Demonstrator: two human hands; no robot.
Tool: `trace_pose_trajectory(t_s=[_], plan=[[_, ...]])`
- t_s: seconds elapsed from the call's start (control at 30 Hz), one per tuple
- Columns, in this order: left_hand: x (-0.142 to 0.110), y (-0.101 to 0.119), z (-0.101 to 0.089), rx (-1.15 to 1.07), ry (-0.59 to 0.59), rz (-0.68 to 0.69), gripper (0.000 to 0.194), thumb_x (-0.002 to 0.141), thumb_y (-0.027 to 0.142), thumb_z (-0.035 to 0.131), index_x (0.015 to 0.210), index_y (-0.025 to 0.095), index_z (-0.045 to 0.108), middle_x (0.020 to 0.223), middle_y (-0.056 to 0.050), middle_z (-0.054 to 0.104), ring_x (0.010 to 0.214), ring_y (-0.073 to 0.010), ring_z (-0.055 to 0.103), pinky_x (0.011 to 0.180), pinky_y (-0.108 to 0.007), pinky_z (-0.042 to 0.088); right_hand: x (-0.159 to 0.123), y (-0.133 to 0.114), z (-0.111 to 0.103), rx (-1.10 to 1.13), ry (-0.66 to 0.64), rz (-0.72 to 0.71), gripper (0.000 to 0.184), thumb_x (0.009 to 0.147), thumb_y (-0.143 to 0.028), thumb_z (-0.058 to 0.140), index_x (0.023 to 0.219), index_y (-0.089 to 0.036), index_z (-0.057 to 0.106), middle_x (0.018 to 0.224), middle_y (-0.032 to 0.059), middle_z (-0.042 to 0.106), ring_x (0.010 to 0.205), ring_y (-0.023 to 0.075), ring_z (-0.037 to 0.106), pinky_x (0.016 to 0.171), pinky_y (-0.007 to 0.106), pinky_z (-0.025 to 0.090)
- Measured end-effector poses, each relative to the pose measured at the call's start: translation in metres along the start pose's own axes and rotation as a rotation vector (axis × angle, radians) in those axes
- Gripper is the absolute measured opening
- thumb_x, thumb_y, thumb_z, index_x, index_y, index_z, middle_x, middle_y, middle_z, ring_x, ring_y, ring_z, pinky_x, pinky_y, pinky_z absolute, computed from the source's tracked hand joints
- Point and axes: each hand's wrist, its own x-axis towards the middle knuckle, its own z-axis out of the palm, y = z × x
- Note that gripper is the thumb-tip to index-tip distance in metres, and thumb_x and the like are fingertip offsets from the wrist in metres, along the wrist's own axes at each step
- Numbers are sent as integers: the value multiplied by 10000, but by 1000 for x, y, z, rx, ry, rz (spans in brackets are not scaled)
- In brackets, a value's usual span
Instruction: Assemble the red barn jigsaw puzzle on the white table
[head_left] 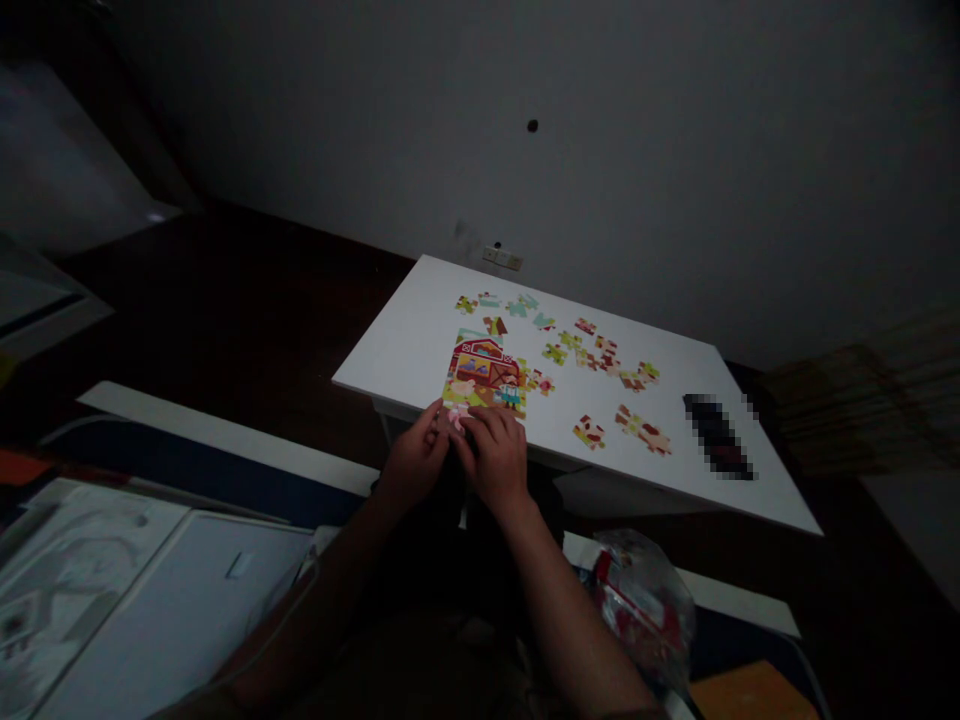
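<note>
White tabletop [405,340] sits at the centre of the frame, angled against a grey wall, and a partly built jigsaw puzzle [480,372] showing a red barn lies near its lower edge. The person's left hand [412,460] and right hand [491,458] meet at the puzzle's bottom edge, fingers curled close together in a narrow pinch around a small pink piece [457,415]; I can't tell whether either hand actually has it gripped. Loose puzzle pieces [592,355] are scattered to the right and upper right of the barn. Further right, a pixelated dark object [716,437] lies on the tabletop. A crumpled plastic bag [645,600] sits at lower right, below the right forearm.
</note>
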Motion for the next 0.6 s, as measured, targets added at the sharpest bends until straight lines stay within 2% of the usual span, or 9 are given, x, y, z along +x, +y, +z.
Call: trace_pose_trajectory(t_s=[0.13, 0.27, 0.43, 0.6], plan=[[-1, 6, -1, 109, -56, 36, 592, 904, 324, 446, 1459, 138, 358, 1053, -94, 678, 837, -181, 640, 776, -285, 487, 1, 2, 1, -13, 5, -4, 239, 910, -356, 556, 1100, -247, 651, 1234, 64, 620, 1190, 278, 478, 968, 450, 379], [-3, 5, 2, 174, -90, 35, 634, 914, 331, 439, 1496, 145, 270, 916, -57, 689, 759, -178, 639, 709, -274, 479, 3, 2, 0, -14, -2, -1, 240, 907, -349, 558, 1102, -244, 651, 1245, 62, 617, 1207, 272, 471, 984, 448, 372], [-5, 1, 7, 303, -77, 41, 679, 913, 339, 461, 1518, 179, 197, 920, -41, 688, 802, -188, 648, 699, -269, 464, 5, 2, 0, 4, -24, 8, 232, 913, -347, 551, 1093, -244, 653, 1260, 53, 612, 1224, 266, 462, 1004, 439, 346], [-4, 2, 8, 544, -39, 31, 638, 934, 354, 421, 1514, 185, 219, 973, -70, 694, 844, -215, 657, 710, -285, 456, 11, 1, -4, 24, -77, 10, 236, 922, -348, 536, 1106, -247, 644, 1250, 55, 622, 1217, 257, 476, 999, 438, 330]])
